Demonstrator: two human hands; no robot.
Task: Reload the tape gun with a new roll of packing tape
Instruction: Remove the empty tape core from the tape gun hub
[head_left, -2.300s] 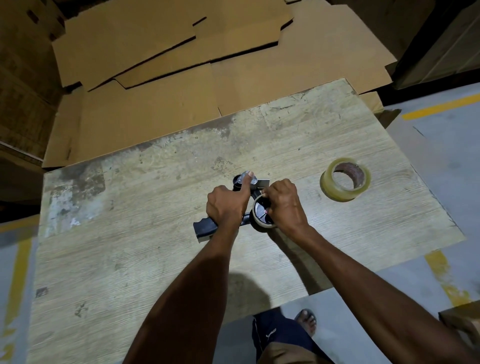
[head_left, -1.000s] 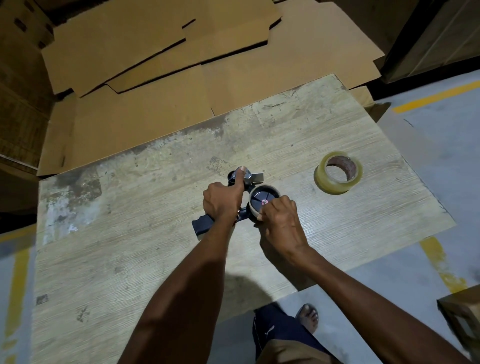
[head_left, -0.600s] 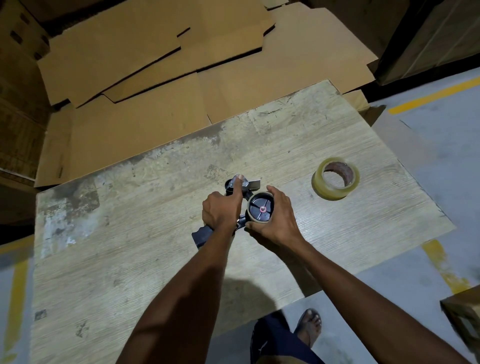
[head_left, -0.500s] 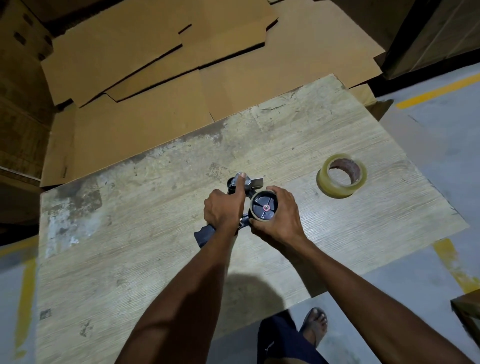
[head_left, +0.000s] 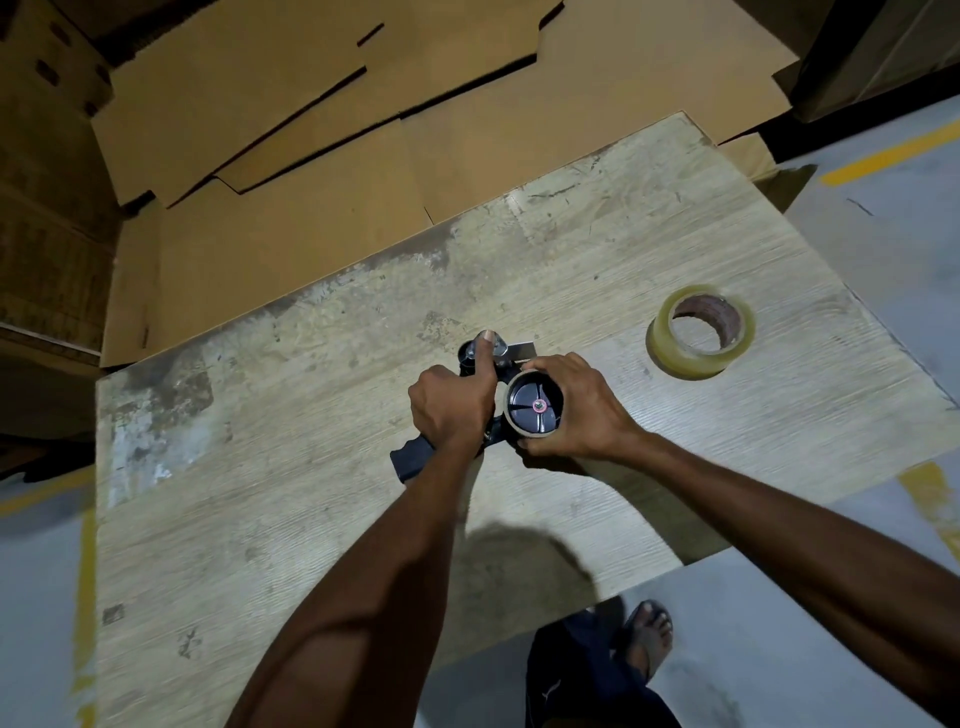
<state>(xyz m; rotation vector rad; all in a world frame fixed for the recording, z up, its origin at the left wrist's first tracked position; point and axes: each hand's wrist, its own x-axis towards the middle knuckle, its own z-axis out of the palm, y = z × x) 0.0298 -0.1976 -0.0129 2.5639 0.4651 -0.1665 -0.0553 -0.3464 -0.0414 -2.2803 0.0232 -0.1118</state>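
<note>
The black plastic tape gun (head_left: 410, 460) lies on its side near the middle of the worn wooden bench (head_left: 311, 519), its round black hub (head_left: 535, 408) facing up. The left hand (head_left: 452, 410) pins it there: fingers clenched round the body above the handle, thumb stretched forward onto the metal front end. The right hand (head_left: 587, 410) comes in from the right edge, wrist low, fingers (head_left: 550, 364) curled round the thin brown cardboard core (head_left: 511, 387) that rings the hub. It looks like a spent core, so the step in hand is probably drawing it up off the hub.

The fresh roll of clear packing tape (head_left: 670, 348) lies flat near the bench's right edge, well apart from both hands, its hole upward, so its axis runs the same way as the hub's. It sits to the right of the right hand, which is the nearer one. Flattened brown cardboard sheets (head_left: 311, 208) lie beyond the far edge.
</note>
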